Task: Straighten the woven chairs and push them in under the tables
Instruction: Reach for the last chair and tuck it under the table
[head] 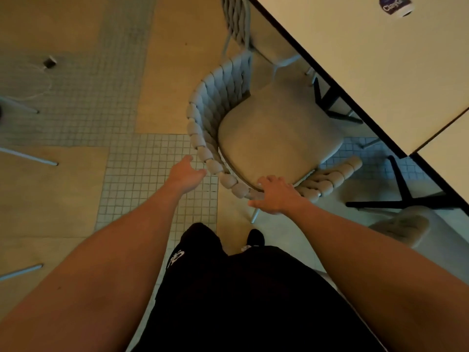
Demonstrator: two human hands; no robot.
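— Meanwhile, far left: bare chair legs (28,156) on the tiled floor (142,179), well apart from the action. Nearer centre?

— Left hand (184,175) reaching, fingers (189,158) loosely extended, gripping nothing, just beside the rim of the woven chair (266,138), possibly brushing it; hard to tell.

— And the right hand (275,195)?

— Resting on the curved woven backrest, fingers (266,179) curled over the top edge, thumb below. Closer of the two; already holding.

— Chair's position?

— Skewed, seat only partly under the tabletop (355,59), backrest towards the person, seat front pointing up and right at the table edge. Second woven chair (238,21) further along, tucked closer in.

— Next move, by the look of it?

— Likely a twist to square the seat with the edge, then a push away from the body, up and right. Black table base (403,199) close on the right; risk of catching a leg.
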